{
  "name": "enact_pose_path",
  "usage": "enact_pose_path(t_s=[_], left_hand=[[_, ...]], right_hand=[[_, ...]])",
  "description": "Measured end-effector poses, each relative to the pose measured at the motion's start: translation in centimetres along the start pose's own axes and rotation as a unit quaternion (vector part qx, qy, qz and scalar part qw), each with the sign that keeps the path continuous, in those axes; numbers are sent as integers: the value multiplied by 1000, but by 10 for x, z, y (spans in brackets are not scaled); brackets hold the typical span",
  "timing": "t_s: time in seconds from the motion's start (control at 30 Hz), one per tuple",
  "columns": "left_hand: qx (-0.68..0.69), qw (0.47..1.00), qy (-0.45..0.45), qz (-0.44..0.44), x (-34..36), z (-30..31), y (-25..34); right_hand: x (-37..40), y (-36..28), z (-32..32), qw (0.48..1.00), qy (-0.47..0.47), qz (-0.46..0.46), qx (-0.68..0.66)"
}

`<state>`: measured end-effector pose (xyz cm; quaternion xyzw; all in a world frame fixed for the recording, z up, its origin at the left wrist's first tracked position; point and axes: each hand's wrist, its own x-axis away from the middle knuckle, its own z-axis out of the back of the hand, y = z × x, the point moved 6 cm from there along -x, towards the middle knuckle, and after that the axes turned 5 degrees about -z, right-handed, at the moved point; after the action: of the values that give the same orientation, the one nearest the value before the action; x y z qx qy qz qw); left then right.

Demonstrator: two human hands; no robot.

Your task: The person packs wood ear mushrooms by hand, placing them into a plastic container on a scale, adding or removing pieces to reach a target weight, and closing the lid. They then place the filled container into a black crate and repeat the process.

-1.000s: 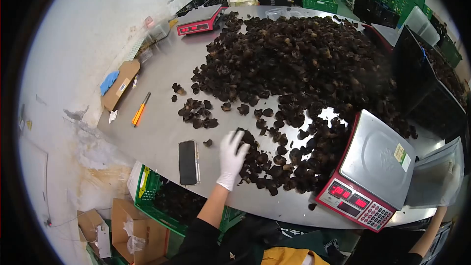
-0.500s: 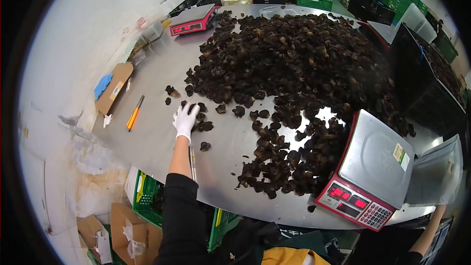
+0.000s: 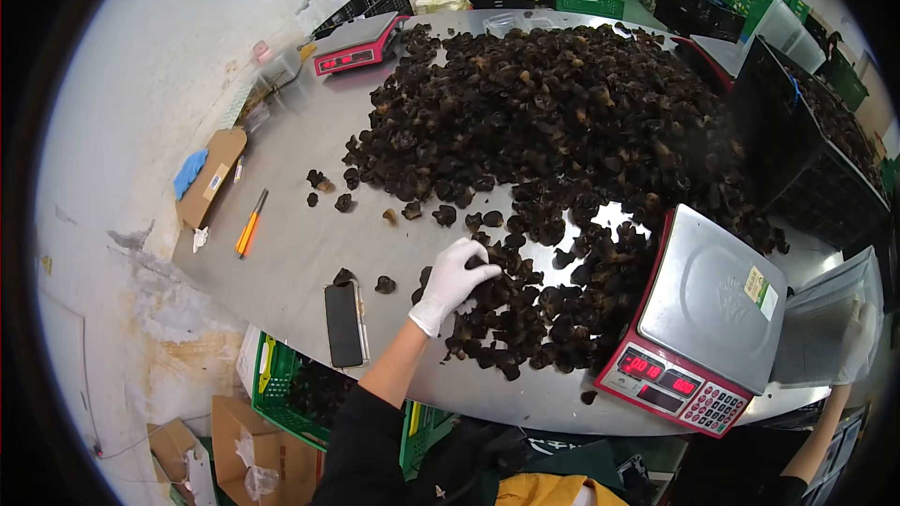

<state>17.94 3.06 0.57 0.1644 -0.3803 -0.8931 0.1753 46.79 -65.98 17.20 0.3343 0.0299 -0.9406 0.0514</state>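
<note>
My left hand, in a white glove, is over the near left edge of the scattered wood ear mushrooms. Its fingers are curled, and dark pieces show between thumb and forefinger; the palm side is hidden. At the far right my right hand, also gloved, grips a clear plastic container, seen partly through its wall. Between the hands, a red-edged digital scale has a bare metal pan and lit red digits. A phone lies left of my left hand, with a few loose mushrooms around it.
A large mushroom heap covers the back of the metal table. Another scale stands at the back left. An orange cutter knife and cardboard piece lie left. A black crate is at right; a green crate sits below the edge.
My left hand has moved right and nearer, from the loose mushrooms to the scattered ones, its spread fingers now curled. Several loose pieces left their spot, and the phone is uncovered. My right hand stays put.
</note>
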Motion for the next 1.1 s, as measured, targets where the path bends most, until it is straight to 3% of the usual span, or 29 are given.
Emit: enact_pose_path(t_s=[0.13,0.17,0.2,0.27,0.37,0.43,0.5,0.6,0.63,0.7,0.73,0.8,0.87,0.93,1.03,1.1], left_hand=[[-39,979,168,-106,-34,33,-15],[-74,983,157,-59,-45,39,-33],[-71,980,170,-70,-50,40,-44],[-156,985,65,-15,-56,28,-68],[-146,989,27,-8,-48,34,-71],[-131,984,99,-73,-21,65,-52],[-258,960,106,14,25,116,-43],[-410,861,-101,283,100,177,-69],[-413,858,-99,287,114,184,-73],[-482,852,-4,205,123,196,-66],[-483,851,-4,206,118,192,-74],[-328,940,61,66,78,166,-69],[-221,973,67,11,32,129,-64],[-223,964,123,-79,-13,96,-73],[-265,953,101,-103,-55,61,-97],[-261,961,88,7,-70,60,-115]], right_hand=[[2,-11,4,1000,8,13,-3],[2,-8,3,1000,7,11,-1],[1,-3,-1,1000,12,4,2],[1,1,-2,1000,17,-4,5],[1,2,-4,1000,12,-1,11],[2,5,-5,1000,11,9,20],[3,2,-3,1000,3,2,20],[0,7,-8,1000,-8,-10,5],[-1,8,-11,1000,-7,-17,-4],[-1,2,-10,1000,24,1,0],[0,-1,-7,998,56,18,10],[0,6,-11,999,45,14,6],[0,14,-11,999,37,7,7],[2,11,-10,998,45,51,8],[4,-2,-1,998,46,46,9],[2,6,-7,997,53,45,25]])
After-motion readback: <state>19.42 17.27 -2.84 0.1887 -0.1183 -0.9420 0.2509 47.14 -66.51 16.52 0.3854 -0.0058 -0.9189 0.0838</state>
